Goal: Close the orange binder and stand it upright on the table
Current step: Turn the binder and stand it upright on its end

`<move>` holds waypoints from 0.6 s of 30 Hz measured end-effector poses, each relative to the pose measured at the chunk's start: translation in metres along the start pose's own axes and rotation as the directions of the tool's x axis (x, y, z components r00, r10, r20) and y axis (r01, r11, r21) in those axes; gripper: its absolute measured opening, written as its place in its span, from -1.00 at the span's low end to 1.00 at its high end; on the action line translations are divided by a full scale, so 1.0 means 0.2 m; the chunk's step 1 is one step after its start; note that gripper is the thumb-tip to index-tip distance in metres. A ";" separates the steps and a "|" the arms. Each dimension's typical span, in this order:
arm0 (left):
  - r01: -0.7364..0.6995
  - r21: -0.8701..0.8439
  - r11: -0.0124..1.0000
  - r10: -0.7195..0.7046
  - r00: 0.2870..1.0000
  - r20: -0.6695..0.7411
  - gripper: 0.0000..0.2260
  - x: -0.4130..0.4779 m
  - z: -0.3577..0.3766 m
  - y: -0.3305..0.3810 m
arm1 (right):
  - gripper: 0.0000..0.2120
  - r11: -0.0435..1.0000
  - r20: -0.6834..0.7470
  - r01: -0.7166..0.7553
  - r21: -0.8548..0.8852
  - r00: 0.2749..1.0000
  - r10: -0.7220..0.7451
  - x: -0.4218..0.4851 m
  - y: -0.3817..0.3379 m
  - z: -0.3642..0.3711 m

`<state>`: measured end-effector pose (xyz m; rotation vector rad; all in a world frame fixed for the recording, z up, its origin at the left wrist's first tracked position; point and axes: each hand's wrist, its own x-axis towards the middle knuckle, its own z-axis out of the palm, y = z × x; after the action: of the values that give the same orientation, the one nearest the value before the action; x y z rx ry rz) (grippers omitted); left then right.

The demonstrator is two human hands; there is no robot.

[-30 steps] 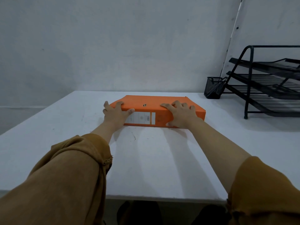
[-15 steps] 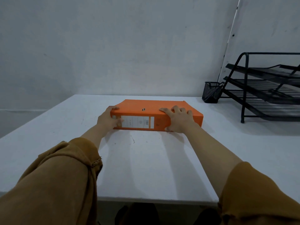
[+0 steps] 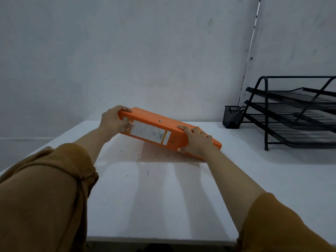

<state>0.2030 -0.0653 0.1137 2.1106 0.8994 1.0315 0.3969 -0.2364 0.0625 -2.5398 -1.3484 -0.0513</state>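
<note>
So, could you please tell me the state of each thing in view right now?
Orange binder: closed, tilted, left end raised, right end low near the table.
Left hand: gripping the raised end.
Right hand: gripping the low end.
Table: scuffed, marked.
Mesh pen cup: upright, looks empty.
Tray rack: upright, shelves look empty.

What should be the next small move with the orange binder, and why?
Probably keep raising the left end until the spine stands vertical. The orange binder is closed but tilted: the left hand holds its end high, and the right hand holds the low end near the table.
</note>
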 end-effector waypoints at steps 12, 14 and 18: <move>-0.209 0.227 0.951 0.227 0.972 -0.055 -0.51 0.08 -0.37 0.44 | -0.21 0.885 -0.102 0.036 0.464 0.995 0.013 -0.01 -0.30 0.05; -0.230 0.232 0.945 0.248 0.968 -0.049 -0.51 0.07 -0.37 0.49 | -0.21 0.866 -0.125 0.038 0.498 0.992 0.028 -0.01 -0.32 0.06; -0.281 0.181 0.942 0.296 0.954 -0.057 -0.49 0.07 -0.31 0.56 | -0.22 0.814 -0.147 0.041 0.579 0.988 0.055 -0.04 -0.30 0.06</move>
<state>0.1923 -0.1050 0.2359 2.4122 0.7531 1.2354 0.3417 -0.2071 0.0624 -1.9735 -1.0807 0.1411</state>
